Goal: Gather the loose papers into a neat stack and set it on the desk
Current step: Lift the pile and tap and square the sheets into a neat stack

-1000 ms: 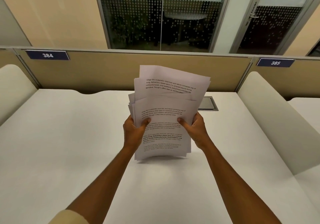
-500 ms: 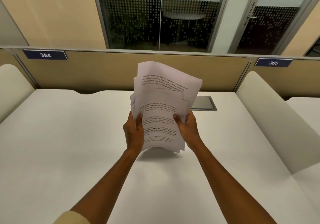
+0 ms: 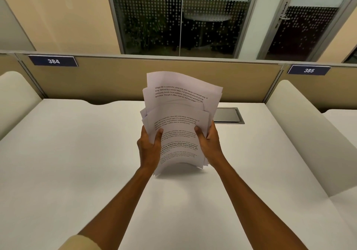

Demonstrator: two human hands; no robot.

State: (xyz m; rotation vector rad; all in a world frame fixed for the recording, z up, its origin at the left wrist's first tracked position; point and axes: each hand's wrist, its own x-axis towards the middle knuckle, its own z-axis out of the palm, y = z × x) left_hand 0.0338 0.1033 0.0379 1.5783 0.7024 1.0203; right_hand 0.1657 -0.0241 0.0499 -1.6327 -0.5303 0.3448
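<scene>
A: head view, status?

B: Both hands up over the desk (image 3: 58, 162). Left hand (image 3: 148, 149) clamps the left edge of the papers (image 3: 179, 118), thumb on the front sheet, fingers hidden behind. Right hand (image 3: 209, 143) does the same on the right edge, thumb on the front.

A: So the papers are off the desk?

B: Looks like it. They sit between the two hands, held near upright, printed side toward the person. Bottom edge hangs just above the desk, with a shadow under it; can't rule out contact at the lowest corner.

A: Squared up?

B: No. Sheets are fanned. Several tops stick out well above the hands at different heights, and the rear ones lean right. Bottom edges are staggered and bowed.

A: Anything else around the hands?

B: Metal cable hatch (image 3: 228, 115) in the desk just behind the right hand, partly covered by the papers. Divider panel (image 3: 116, 79) runs across beyond the hands, label 384 (image 3: 53, 61) far left, label 385 (image 3: 308, 70) far right. Pale sleeve cuff (image 3: 81, 243) on the left arm at the bottom edge.
</scene>
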